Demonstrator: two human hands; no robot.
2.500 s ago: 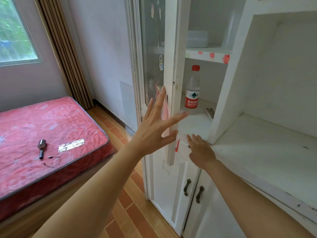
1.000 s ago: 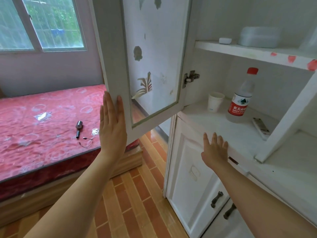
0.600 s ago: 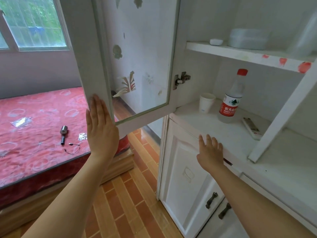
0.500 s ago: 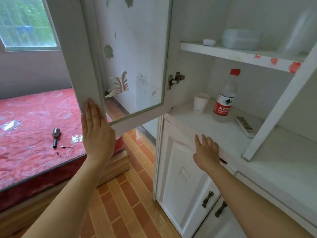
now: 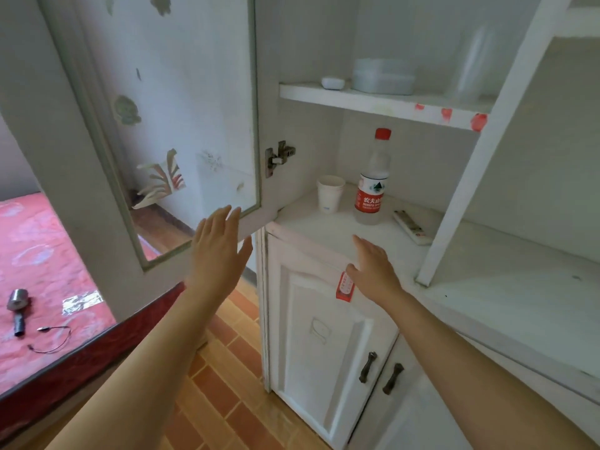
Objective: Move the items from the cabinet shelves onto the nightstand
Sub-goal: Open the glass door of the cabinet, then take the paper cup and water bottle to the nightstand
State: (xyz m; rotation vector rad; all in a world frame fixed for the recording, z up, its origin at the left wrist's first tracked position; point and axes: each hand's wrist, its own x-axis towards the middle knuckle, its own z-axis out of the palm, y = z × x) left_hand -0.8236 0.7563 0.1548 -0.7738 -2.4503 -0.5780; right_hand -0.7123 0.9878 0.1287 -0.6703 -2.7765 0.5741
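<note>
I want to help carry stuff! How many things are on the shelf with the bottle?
3: paper cup at left, water bottle in the middle, remote lying at right. The post may hide more.

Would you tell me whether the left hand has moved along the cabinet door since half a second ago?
Yes. The left hand has left the door's outer frame and now hovers open near the door's hinge-side bottom corner, closer to the cabinet.
</note>
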